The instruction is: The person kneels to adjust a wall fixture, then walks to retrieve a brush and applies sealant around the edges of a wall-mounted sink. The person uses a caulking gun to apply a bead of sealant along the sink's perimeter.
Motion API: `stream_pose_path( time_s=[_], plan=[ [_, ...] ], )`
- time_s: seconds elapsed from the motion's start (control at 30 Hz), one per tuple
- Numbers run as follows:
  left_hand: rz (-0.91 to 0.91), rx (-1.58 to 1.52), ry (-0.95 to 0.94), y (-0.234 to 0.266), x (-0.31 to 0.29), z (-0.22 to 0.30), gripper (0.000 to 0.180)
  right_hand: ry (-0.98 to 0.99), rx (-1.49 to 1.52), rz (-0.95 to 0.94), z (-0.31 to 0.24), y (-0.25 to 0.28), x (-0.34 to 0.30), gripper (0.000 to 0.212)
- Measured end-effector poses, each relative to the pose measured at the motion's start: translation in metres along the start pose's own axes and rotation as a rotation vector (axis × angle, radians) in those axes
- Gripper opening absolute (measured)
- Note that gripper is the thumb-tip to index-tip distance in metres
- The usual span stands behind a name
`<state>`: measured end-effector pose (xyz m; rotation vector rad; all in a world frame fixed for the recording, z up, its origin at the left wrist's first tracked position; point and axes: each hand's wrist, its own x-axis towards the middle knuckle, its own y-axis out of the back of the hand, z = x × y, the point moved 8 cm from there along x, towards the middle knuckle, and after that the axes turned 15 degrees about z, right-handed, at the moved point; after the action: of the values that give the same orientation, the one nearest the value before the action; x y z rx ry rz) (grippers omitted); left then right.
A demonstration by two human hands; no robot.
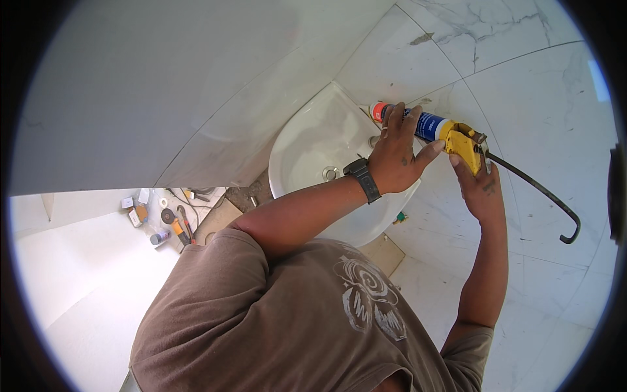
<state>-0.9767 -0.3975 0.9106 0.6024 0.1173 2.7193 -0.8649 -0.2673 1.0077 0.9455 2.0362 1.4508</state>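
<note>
From the head view I see one caulking gun, its long axis running left to right, nozzle toward the corner above one white basin. My left hand wraps the tube; my right hand clamps the yellow handle. Both touch it.

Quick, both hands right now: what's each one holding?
Left hand: closed over the cartridge of the caulking gun.
Right hand: gripping the gun's yellow handle.
</note>
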Motion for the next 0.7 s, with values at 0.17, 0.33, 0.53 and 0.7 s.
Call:
stream_pose_path(
  time_s=[0.17,0.33,0.53,0.7],
  plan=[
    [0.003,0.01,-0.001,0.001,-0.002,0.001,0.08,-0.021,-0.027,-0.007,0.004,0.001,-0.001,0.085],
    [0.005,-0.005,0.003,0.002,-0.003,0.002,0.08,0.023,-0.03,-0.017,0.002,-0.001,-0.002,0.088],
    [-0.004,-0.011,0.015,0.001,-0.005,0.004,0.08,-0.009,-0.011,-0.011,0.004,0.001,-0.005,0.084],
    [-0.012,-0.015,0.04,0.003,-0.01,0.006,0.081,0.006,-0.066,-0.037,0.001,0.004,-0.01,0.084]
  ],
)
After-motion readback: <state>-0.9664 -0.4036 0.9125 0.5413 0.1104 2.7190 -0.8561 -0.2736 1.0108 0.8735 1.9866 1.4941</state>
